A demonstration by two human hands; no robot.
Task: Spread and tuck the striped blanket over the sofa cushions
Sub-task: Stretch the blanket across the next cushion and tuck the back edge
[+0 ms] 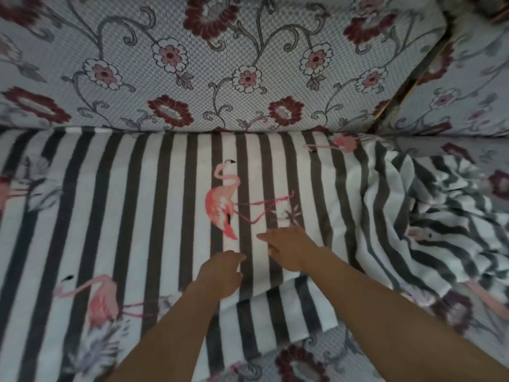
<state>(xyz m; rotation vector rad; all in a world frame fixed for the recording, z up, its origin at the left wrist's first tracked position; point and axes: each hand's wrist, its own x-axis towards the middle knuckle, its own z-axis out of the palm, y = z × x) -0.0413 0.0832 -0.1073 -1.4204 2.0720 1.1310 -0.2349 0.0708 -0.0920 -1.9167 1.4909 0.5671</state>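
Head cam, left to right: striped blanket [124, 202] lies flat across the sofa cushions [344, 354] up to the floral backrest [220, 64]. Left hand [220, 274] is on it, fingers curled under, can't tell its grip. Right hand [289, 249] presses down flat, grip released. Far right, blanket's all bunched up.

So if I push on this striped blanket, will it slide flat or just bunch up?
Probably bunches: the striped blanket looks soft and floppy, already crumpled in folds at the right. Likely light, since its front edge lies folded back by the right hand.
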